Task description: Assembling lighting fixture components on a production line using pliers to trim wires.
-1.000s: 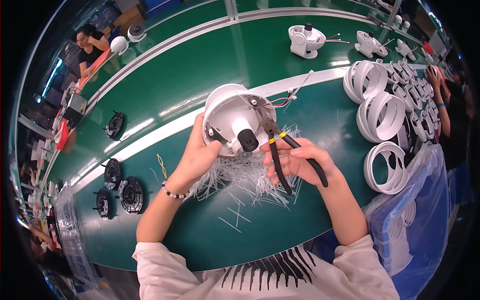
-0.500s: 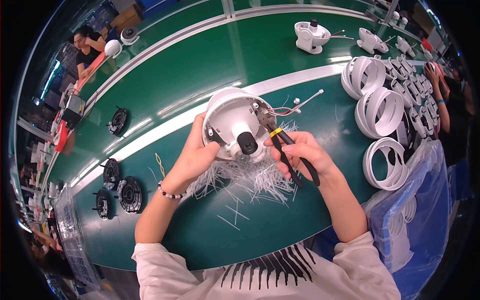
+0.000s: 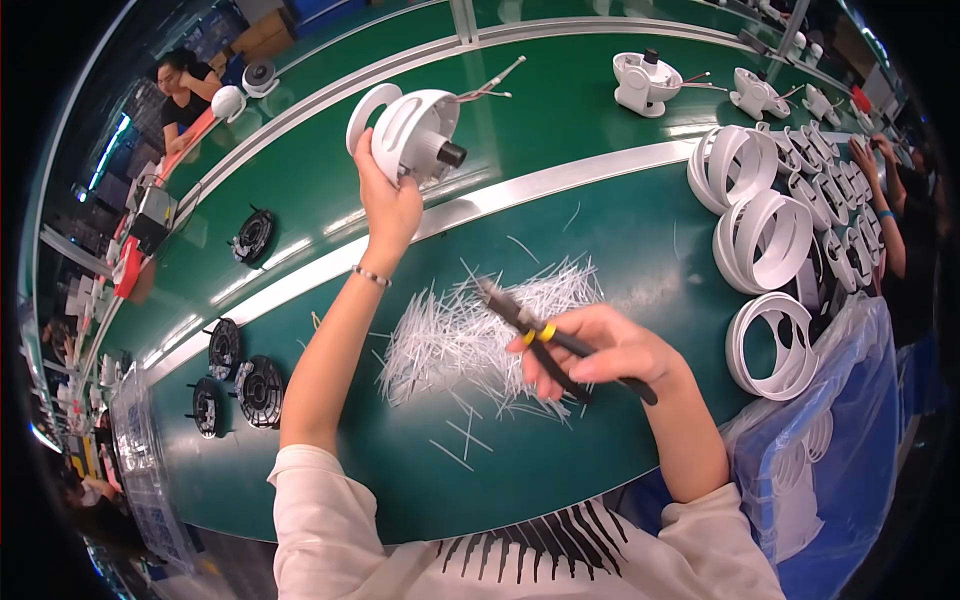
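My left hand (image 3: pixel 388 205) grips a white camera housing (image 3: pixel 405 125) by its lower side and holds it up over the green belt beyond the bench. A black lens barrel (image 3: pixel 451 154) pokes out of its open bowl, and thin wires with white plugs (image 3: pixel 490 85) stick out at the upper right. My right hand (image 3: pixel 605 350) is closed round the black handles of a pair of cutting pliers (image 3: pixel 540 335) with yellow bands. The pliers' jaws hang above a heap of cut white plastic strips (image 3: pixel 440 345) on the green bench, with nothing seen between them.
Several black round parts (image 3: pixel 262 390) lie at the left. White rings (image 3: pixel 770 345) are stacked at the right, above a blue bin (image 3: pixel 850 430) lined with clear plastic. Similar camera housings (image 3: pixel 645 85) stand on the belt (image 3: pixel 560 100). Other people sit at the far left and right.
My left hand has carried the housing up and away from the bench to the belt, turning it sideways. The pliers have come away from it and moved down to the left, still in my right hand.
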### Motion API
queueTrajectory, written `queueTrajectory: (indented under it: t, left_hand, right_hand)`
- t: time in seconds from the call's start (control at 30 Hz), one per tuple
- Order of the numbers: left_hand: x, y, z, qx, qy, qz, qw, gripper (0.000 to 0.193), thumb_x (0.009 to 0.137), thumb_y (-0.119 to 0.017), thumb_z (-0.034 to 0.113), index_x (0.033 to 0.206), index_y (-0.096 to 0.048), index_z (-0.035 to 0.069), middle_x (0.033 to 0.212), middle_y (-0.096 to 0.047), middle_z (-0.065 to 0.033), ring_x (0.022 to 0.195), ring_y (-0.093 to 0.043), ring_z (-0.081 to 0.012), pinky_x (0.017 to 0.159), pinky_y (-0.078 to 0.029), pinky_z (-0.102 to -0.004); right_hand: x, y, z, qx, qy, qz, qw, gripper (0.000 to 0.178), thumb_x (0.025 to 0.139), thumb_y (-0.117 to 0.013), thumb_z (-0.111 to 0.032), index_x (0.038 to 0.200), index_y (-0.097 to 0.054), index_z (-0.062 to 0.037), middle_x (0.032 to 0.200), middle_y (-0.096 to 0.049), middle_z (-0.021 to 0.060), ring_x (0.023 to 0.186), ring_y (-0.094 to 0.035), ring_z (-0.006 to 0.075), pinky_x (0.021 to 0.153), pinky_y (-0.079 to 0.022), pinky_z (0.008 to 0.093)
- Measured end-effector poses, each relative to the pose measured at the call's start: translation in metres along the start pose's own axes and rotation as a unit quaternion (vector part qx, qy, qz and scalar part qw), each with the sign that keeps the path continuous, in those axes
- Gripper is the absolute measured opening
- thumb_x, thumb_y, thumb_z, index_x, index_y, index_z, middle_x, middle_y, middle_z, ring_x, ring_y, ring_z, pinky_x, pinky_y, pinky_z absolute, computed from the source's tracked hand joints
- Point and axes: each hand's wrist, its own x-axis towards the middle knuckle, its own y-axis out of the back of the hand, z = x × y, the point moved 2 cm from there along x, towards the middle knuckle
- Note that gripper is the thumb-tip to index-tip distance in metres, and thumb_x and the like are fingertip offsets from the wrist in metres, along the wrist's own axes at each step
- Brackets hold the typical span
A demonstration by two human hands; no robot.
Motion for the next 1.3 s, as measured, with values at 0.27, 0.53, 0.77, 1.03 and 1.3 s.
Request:
queueTrajectory:
  t: [0.27, 0.53, 0.77, 1.03, 1.3]
  left_hand:
    - [0.042, -0.053, -0.081, -0.568, 0.505, -0.069, 0.646, 0.029, 0.083, -0.041, 0.002, 0.105, -0.037, -0.017, 0.111, -0.041, -0.0276, 0.102, -0.046, -0.0397, 0.088, -0.046, -0.0361]
    - [0.027, -0.024, -0.03, -0.486, 0.554, -0.045, 0.674, 0.059, 0.082, -0.056, 0.023, 0.124, -0.024, -0.004, 0.125, -0.028, -0.0226, 0.114, -0.036, -0.0313, 0.095, -0.037, -0.0422]
    - [0.048, 0.153, 0.15, -0.456, 0.331, -0.216, 0.798, 0.052, 0.089, -0.035, 0.029, 0.128, -0.027, -0.004, 0.133, -0.028, -0.0209, 0.123, -0.03, -0.0296, 0.1, -0.028, -0.0436]
    - [0.007, 0.173, 0.195, -0.476, 0.184, -0.109, 0.853, 0.051, 0.088, -0.036, 0.03, 0.128, -0.028, -0.002, 0.132, -0.029, -0.0206, 0.123, -0.03, -0.0275, 0.1, -0.028, -0.0435]
    - [-0.02, 0.205, 0.239, -0.437, -0.052, 0.08, 0.894, 0.051, 0.087, -0.038, 0.031, 0.127, -0.029, 0.0, 0.131, -0.031, -0.0204, 0.123, -0.031, -0.0251, 0.1, -0.029, -0.0434]
  right_hand:
    - [-0.002, 0.002, 0.009, -0.215, 0.032, -0.063, 0.974, 0.053, 0.07, -0.066, -0.007, 0.117, -0.045, 0.0011, 0.105, -0.056, 0.0109, 0.098, -0.054, 0.019, 0.088, -0.04, 0.0288]
    - [-0.001, -0.016, 0.019, -0.382, 0.075, -0.038, 0.92, 0.044, 0.056, -0.067, -0.012, 0.097, -0.057, 0.0001, 0.088, -0.062, 0.0123, 0.079, -0.06, 0.0235, 0.073, -0.046, 0.0302]
    - [0.022, -0.066, 0.079, -0.667, 0.16, -0.04, 0.727, 0.037, 0.054, -0.063, -0.02, 0.086, -0.052, -0.0052, 0.08, -0.05, 0.0064, 0.078, -0.047, 0.0225, 0.065, -0.032, 0.034]
    - [0.03, -0.078, 0.096, -0.682, 0.309, -0.015, 0.663, 0.052, 0.055, -0.063, -0.019, 0.102, -0.05, -0.0028, 0.099, -0.05, 0.009, 0.085, -0.045, 0.0227, 0.073, -0.032, 0.0346]
    - [0.032, -0.088, 0.115, -0.704, 0.28, -0.046, 0.651, 0.057, 0.056, -0.063, -0.018, 0.108, -0.048, -0.0012, 0.108, -0.049, 0.0107, 0.09, -0.045, 0.0238, 0.076, -0.034, 0.0351]
